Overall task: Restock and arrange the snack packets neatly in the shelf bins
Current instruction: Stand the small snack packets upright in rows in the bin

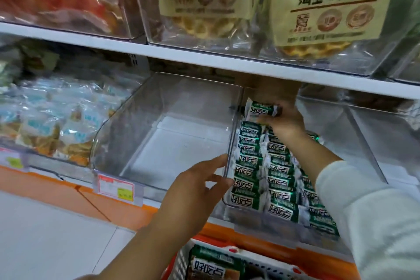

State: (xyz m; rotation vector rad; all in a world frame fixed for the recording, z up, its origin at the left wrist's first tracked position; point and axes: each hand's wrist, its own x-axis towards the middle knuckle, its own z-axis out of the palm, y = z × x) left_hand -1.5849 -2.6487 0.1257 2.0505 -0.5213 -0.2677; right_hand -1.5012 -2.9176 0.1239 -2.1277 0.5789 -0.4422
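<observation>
Rows of green-and-white snack packets (278, 182) fill a clear plastic shelf bin (229, 154) on the middle shelf. My right hand (287, 120) reaches to the back of that bin and pinches one green packet (261, 109) above the rear row. My left hand (200, 191) hovers with fingers spread and relaxed at the bin's left wall, near the front, holding nothing. To the left stands a second clear bin (127, 116) with nothing in it.
A white basket (184, 259) at the bottom holds a larger green pack (216, 266). Bins of pale blue packets (52, 120) sit to the left, biscuit bags (329, 7) on the shelf above. An orange shelf edge (68, 191) carries a price tag (116, 187).
</observation>
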